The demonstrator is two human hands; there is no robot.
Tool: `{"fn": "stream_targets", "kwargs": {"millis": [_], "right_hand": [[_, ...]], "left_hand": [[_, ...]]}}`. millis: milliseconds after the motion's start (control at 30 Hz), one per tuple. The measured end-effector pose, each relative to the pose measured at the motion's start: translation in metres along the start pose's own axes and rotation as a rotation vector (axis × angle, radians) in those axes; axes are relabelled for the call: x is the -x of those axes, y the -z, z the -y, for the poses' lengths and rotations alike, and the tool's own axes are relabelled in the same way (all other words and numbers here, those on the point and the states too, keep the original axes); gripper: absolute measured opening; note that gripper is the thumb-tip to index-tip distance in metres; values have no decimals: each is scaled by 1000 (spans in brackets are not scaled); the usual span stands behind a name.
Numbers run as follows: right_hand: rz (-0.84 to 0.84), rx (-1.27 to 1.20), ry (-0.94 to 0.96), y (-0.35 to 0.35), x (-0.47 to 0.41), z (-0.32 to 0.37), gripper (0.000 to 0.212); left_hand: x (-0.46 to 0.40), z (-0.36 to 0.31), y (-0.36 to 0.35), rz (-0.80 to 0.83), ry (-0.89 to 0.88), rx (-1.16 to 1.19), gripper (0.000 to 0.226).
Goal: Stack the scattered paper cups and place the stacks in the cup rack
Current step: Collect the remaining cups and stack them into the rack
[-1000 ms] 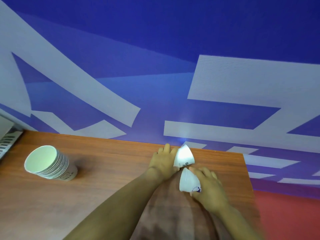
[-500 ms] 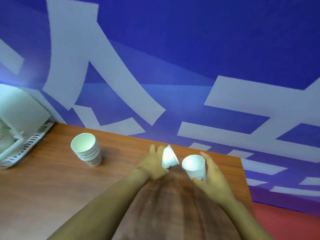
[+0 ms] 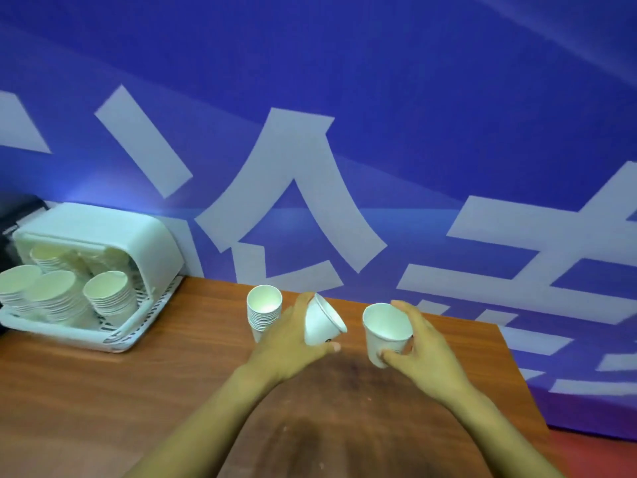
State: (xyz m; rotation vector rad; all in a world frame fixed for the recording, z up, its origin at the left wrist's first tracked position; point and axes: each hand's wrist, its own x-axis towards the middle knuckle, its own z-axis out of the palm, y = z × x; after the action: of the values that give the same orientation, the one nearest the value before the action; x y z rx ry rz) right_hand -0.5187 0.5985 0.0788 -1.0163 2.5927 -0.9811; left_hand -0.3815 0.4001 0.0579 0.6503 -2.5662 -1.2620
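Right now each of the hands carries one paper cup above the tabletop (image 3: pixel 179 381). The left hand (image 3: pixel 293 343) wraps its fingers round a tilted cup (image 3: pixel 322 322), whose long axis leans so the mouth faces up and to the right. The right hand (image 3: pixel 424 353) holds an upright cup (image 3: pixel 386 331), thumb pinching low on its wall, mouth open towards the camera. The two cups sit near each other, side by side but apart.

Just left of the left hand, partly hidden behind it, stands a short stack (image 3: pixel 263 313) of nested cups, mouth up. That hand is the nearer one, so its cup would likely drop into the stack first. The cup rack (image 3: pixel 113 336), already holding several stacks, lies well apart at the far left.
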Motion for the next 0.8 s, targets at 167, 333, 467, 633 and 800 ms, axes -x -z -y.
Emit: {"fn": "stream_targets", "kwargs": {"millis": [167, 333, 467, 633, 800], "right_hand": [[-49, -24, 7, -59, 13, 80, 81], [-9, -83, 15, -129, 20, 155, 74], [1, -122, 14, -166, 27, 201, 71], [10, -71, -8, -184, 20, 231, 76], [51, -58, -22, -195, 4, 230, 77]], "left_hand": [[40, 45, 90, -68, -65, -67, 71], [72, 118, 176, -207, -74, -110, 63], [93, 171, 217, -185, 48, -32, 62], [93, 189, 237, -186, 65, 36, 69], [90, 201, 232, -154, 89, 16, 66]]}}
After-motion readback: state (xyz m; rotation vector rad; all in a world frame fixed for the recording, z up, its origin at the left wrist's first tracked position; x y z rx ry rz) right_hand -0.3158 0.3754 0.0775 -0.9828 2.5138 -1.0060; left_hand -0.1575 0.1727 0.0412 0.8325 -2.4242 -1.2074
